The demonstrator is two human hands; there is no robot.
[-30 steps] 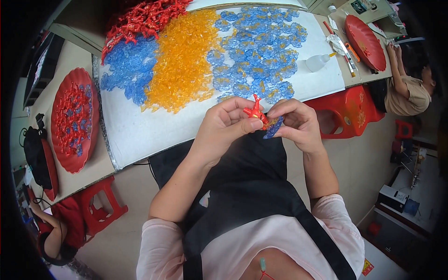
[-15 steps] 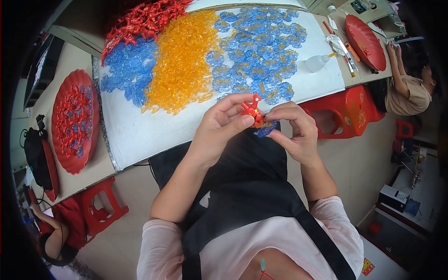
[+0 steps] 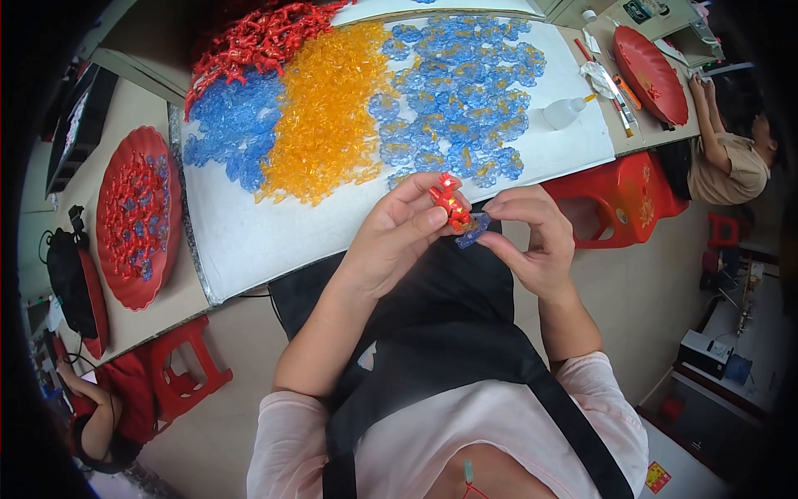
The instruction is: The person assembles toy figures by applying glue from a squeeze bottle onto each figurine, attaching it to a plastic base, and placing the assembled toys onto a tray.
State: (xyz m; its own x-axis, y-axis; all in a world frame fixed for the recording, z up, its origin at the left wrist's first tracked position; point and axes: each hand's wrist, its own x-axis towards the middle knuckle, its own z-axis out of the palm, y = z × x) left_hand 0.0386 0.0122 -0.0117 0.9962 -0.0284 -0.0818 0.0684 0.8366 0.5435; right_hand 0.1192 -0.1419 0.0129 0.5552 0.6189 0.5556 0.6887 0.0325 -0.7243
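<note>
My left hand (image 3: pixel 401 233) pinches a small red plastic animal figurine (image 3: pixel 450 205) with gold marks between thumb and fingers. Against the figurine's underside sits a translucent blue base (image 3: pixel 472 232), gripped at its right end by the thumb and fingertips of my right hand (image 3: pixel 534 237). Both hands are raised just past the table's near edge, over my black apron. Whether the figurine and base are fixed together I cannot tell.
On the white-covered table (image 3: pixel 249 241) lie red figurines (image 3: pixel 266 37), clear blue pieces (image 3: pixel 233 125), amber pieces (image 3: pixel 328 108) and blue bases with amber parts (image 3: pixel 457 91). A squeeze bottle (image 3: pixel 564 113) stands right. Red trays (image 3: pixel 137 295) flank the table; a red stool (image 3: pixel 615 204) stands nearby.
The figurine and base have tilted in my hands, the figurine's top leaning left. My right hand has shifted slightly right, its fingers now at the base's end.
</note>
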